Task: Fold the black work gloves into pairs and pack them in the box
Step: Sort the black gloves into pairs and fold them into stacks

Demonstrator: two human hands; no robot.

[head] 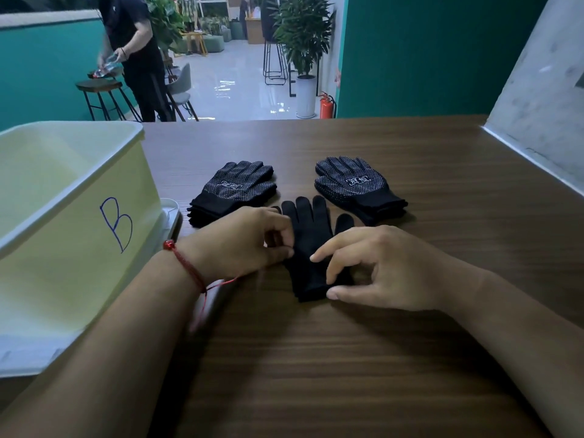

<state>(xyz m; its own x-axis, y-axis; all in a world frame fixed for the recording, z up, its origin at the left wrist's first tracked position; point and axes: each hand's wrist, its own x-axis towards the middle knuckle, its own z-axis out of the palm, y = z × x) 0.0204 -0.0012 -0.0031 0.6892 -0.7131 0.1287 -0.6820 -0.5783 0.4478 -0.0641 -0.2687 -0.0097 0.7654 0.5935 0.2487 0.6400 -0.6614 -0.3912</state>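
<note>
Glove (pixel 308 245): matt black knit cloth. Left stack (pixel 235 188), right stack (pixel 354 181): same, white-dotted. Table (pixel 347 358): wood grain, slight sheen. Box (pixel 63 279): smooth yellow plastic.

Three glove piles (pixel 235 188) — one box (pixel 63 216)

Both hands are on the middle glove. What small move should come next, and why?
Probably fold the cuff end over toward the fingertips: the middle glove lies flat and unfolded, the left hand pinches its left edge, the right hand holds its cuff, and the box waits at left.
</note>
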